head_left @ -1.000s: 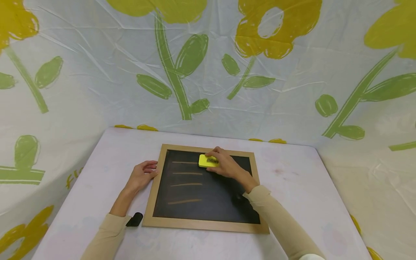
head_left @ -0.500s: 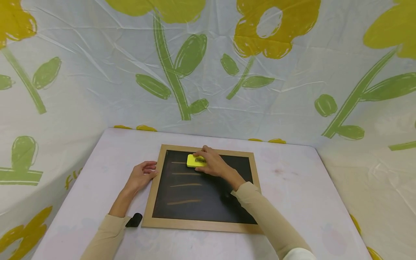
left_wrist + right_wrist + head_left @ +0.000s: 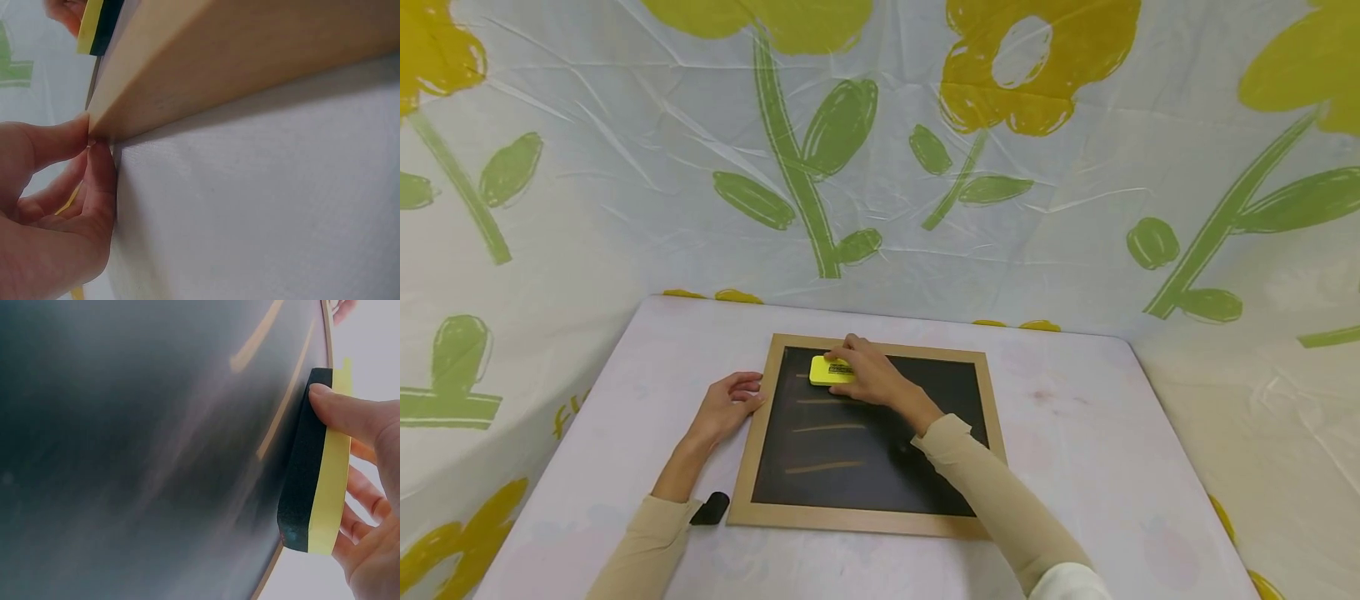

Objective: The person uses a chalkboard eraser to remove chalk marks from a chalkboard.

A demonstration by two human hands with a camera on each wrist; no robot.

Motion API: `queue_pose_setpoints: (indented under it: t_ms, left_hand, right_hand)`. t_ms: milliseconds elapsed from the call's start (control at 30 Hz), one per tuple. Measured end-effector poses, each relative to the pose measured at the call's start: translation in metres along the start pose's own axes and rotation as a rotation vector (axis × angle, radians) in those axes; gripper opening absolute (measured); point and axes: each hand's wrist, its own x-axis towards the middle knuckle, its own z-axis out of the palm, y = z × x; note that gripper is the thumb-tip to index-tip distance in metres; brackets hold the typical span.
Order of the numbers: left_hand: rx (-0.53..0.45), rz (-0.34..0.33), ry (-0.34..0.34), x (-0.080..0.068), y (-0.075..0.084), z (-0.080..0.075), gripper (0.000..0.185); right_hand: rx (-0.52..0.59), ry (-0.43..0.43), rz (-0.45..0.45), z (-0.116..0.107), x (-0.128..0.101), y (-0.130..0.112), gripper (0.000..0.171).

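Note:
A wood-framed chalkboard (image 3: 820, 492) lies on the table, with several tan chalk lines (image 3: 829, 427) on its left half. My right hand (image 3: 880, 379) grips a yellow eraser (image 3: 820, 371) by its long sides, thumb on one and fingers on the other. The eraser's black felt (image 3: 303, 469) lies against the board near the top, over the uppermost line; only a short piece of that line shows left of it. At the frame's left side, my left hand (image 3: 722, 408) pinches the wooden edge (image 3: 156, 94) between thumb and index finger.
The table (image 3: 1090, 458) has a pale cloth cover. A flower-printed sheet (image 3: 685, 125) hangs behind it and along both sides. A black object (image 3: 711, 508) sticks out beside the left sleeve cuff, near the board's lower left corner.
My right hand has slid the eraser leftward along the top line, and the part of the line it passed over is gone. The left hand and the board have stayed put.

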Motion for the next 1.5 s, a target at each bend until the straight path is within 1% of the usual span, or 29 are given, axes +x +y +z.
queue_pose_setpoints:
  t_ms: [167,433,600,733,833,967,1167,1367,1500]
  left_hand:
    - [-0.007,-0.004,0.001,0.000,0.001,-0.002,0.040]
    - [0.004,-0.038,0.008,0.000,-0.001,-0.001,0.040]
    - [0.013,-0.051,0.013,0.000,-0.003,-0.001,0.041]
    - [0.007,-0.046,0.014,-0.001,-0.003,-0.001,0.041]
    - [0.001,-0.045,0.012,-0.001,-0.002,-0.002,0.041]
    - [-0.005,-0.044,0.013,-0.001,-0.001,-0.003,0.040]
    - [-0.011,-0.020,0.009,-0.001,0.001,-0.001,0.041]
    - [-0.039,0.004,0.007,-0.001,0.000,0.000,0.040]
    - [-0.037,0.010,0.011,0.000,-0.001,0.000,0.040]
  right_hand:
    - [-0.013,-0.002,-0.019,0.002,0.008,-0.007,0.053]
    - [-0.050,-0.035,-0.001,0.008,0.021,-0.019,0.053]
    - [-0.063,-0.034,-0.022,0.010,0.028,-0.027,0.053]
    - [-0.094,-0.033,-0.032,0.011,0.030,-0.029,0.053]
    - [-0.105,-0.034,-0.033,0.010,0.029,-0.029,0.053]
    - [-0.087,-0.040,-0.039,0.007,0.026,-0.028,0.053]
    - [-0.087,-0.051,-0.038,0.004,0.019,-0.019,0.053]
    - [-0.092,-0.074,-0.008,-0.001,0.010,-0.008,0.054]
    - [-0.076,-0.081,0.014,-0.005,0.002,-0.001,0.054]
